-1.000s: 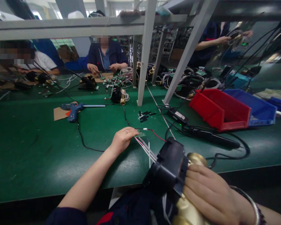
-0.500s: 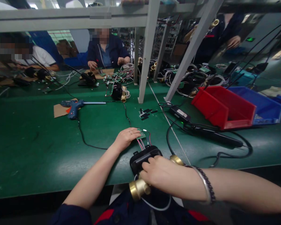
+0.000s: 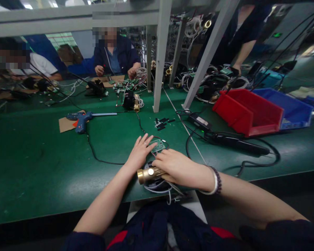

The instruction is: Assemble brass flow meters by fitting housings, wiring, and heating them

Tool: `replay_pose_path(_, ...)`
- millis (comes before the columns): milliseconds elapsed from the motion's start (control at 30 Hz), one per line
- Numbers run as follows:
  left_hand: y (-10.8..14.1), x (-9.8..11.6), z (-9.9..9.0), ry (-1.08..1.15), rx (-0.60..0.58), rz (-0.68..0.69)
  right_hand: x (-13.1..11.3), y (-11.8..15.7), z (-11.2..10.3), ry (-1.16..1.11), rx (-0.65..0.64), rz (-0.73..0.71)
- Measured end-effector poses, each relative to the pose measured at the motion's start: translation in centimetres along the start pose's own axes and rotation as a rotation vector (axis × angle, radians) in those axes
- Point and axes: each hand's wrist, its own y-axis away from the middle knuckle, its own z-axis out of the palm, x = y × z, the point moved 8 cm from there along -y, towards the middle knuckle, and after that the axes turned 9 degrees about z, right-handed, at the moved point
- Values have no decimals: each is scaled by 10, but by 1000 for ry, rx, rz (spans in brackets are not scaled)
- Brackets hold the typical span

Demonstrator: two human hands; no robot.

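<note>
My left hand [image 3: 140, 153] lies with its fingers spread at the left edge of a green circuit board [image 3: 158, 145], its thumb touching the board. Thin wires run from the board toward a black housing, which is mostly hidden under a brass fitting [image 3: 146, 175]. My right hand [image 3: 174, 165] is wrapped round the right end of the brass fitting, close below the board. White cable loops [image 3: 157, 190] hang around the housing near the table's front edge.
A blue glue gun [image 3: 81, 121] rests on cardboard at the left. Black strips [image 3: 162, 124] lie ahead of the board. A black tool [image 3: 238, 143] with a cable, a red bin [image 3: 248, 111] and a blue bin [image 3: 288, 108] stand right. Co-workers sit and stand behind the metal posts.
The housing and brass fitting have turned over and moved up onto the table with my right hand. My left fingers have spread. The standing co-worker's hand has lowered to the pile.
</note>
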Motion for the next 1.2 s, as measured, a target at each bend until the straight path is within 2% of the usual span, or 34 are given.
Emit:
replay_pose_path(67, 26, -2, -8, 34, -74, -138, 9, 29, -16, -143, 181, 64)
replay_pose_path(133, 57, 8, -7, 184, -163, -181, 24, 60, -16, -283, 290, 220)
replay_pose_path(200, 83, 26, 1, 368, -220, -173, 33, 81, 8, -347, 212, 381)
replay_pose_path(267, 97, 40, 8, 448, -169, -214, 30, 89, 43, -356, 45, 462)
replay_pose_path(333, 99, 49, 12, 473, -55, -275, 21, 87, 68, -361, -43, 493)
replay_pose_path(400, 94, 53, 14, 491, 50, -321, 12, 80, 79, -396, -39, 504)
replay_pose_path(467, 89, 55, 14, 499, 108, -346, 7, 76, 79, -420, 45, 519)
replay_pose_path(567, 86, 55, 10, 484, 146, -362, 6, 80, 70, -413, 258, 539)
replay_pose_path(633, 88, 55, 9, 472, 151, -357, 9, 86, 71, -486, 328, 573)
replay_pose_path(700, 89, 55, 10, 458, 151, -352, 16, 93, 81, -656, 307, 661)
replay_pose_path(800, 91, 54, 13, 442, 153, -344, 21, 98, 101, -899, 188, 766)
replay_pose_path(867, 91, 54, 14, 447, 156, -327, 18, 96, 101, -867, 166, 734)
replay_pose_path(900, 90, 54, 14, 453, 157, -319, 16, 95, 94, -782, 219, 694)
replay_pose_path(1033, 90, 56, 13, 466, 167, -301, -4, 92, 48, -297, 578, 511)
replay_pose_path(1100, 89, 57, 12, 463, 180, -293, -16, 85, 38, -202, 611, 425)
replay_pose_path(1200, 89, 58, 10, 458, 197, -286, -28, 70, 37, -176, 571, 308)
